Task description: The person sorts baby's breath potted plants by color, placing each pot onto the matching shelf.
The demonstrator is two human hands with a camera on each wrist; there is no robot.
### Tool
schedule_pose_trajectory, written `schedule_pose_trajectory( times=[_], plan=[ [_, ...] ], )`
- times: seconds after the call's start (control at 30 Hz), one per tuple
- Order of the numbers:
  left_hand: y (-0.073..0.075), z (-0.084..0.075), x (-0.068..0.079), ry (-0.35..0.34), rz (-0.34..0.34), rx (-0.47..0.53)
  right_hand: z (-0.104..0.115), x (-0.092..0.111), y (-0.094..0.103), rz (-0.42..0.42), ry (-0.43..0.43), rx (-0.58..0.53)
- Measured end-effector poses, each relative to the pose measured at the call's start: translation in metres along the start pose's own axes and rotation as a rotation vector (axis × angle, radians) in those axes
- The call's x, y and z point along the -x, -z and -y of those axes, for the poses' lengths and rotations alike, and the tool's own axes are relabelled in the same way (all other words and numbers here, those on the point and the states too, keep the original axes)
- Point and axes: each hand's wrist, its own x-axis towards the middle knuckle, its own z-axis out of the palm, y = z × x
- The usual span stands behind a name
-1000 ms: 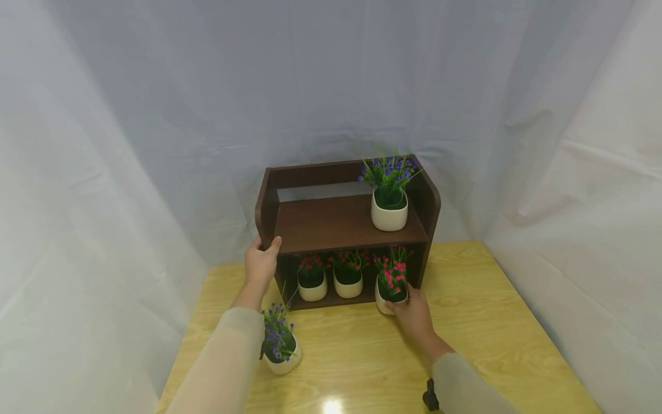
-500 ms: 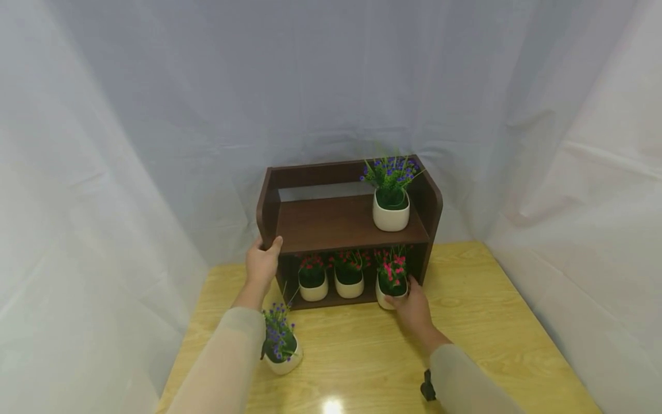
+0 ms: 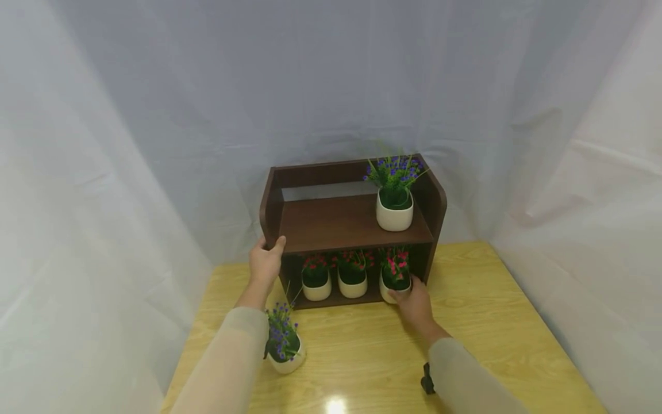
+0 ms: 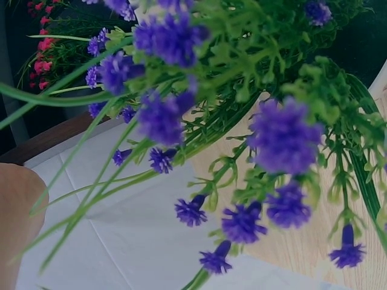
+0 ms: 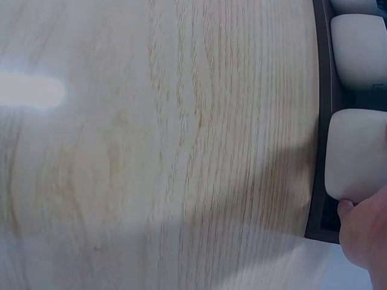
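My left hand grips the left side panel of a dark brown two-tier shelf, thumb at the front edge. Part of that hand shows at the left wrist view's edge. My right hand holds a white-potted plant with pink-red flowers at the lower tier's right end. In the right wrist view its pot stands inside the shelf's front edge, with my thumb against it. Two more red-flowered potted plants stand to its left. My fingers behind the pot are hidden.
A purple-flowered potted plant stands on the upper tier's right side. Another purple-flowered plant is on the wooden table, close to my left forearm; its blooms fill the left wrist view. White sheeting hangs around the table.
My right hand has pushed the pink-red potted plant back, from the lower tier's front edge to farther inside. My left hand keeps its grip on the side panel.
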Motion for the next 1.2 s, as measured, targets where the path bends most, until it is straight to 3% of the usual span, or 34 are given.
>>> schedule_pose_trajectory(
  times=[0.5,1.2],
  plan=[
    [0.000,-0.001,-0.001,-0.016,-0.019,0.001,0.003,-0.012,-0.004,0.009,-0.026,-0.031],
    [-0.003,0.000,0.002,-0.016,-0.034,-0.012,0.009,-0.023,-0.004,0.046,-0.088,0.020]
  ],
)
